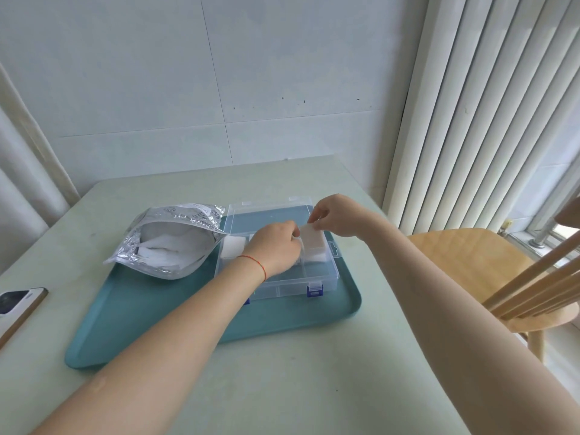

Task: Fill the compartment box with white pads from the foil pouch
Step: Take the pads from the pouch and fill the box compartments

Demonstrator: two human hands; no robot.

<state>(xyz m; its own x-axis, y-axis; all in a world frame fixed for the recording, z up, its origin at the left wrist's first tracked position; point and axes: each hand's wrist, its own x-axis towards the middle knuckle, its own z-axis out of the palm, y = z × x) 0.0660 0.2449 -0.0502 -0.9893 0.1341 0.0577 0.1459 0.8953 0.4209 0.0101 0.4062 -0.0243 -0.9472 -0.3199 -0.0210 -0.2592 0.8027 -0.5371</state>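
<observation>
A clear compartment box (323,277) with blue latches lies open on a teal tray (141,324). White pads (233,245) fill its back left compartment, and more sit stacked at the back right. My left hand (276,249) and my right hand (335,216) together pinch a white pad (309,235) over the back right compartment, each at one end. An open silver foil pouch (175,237) with white pads inside lies to the left of the box on the tray.
A phone (18,304) lies at the table's left edge. A wooden chair (470,262) stands at the right, beside vertical blinds. The tiled wall runs behind the table's far edge.
</observation>
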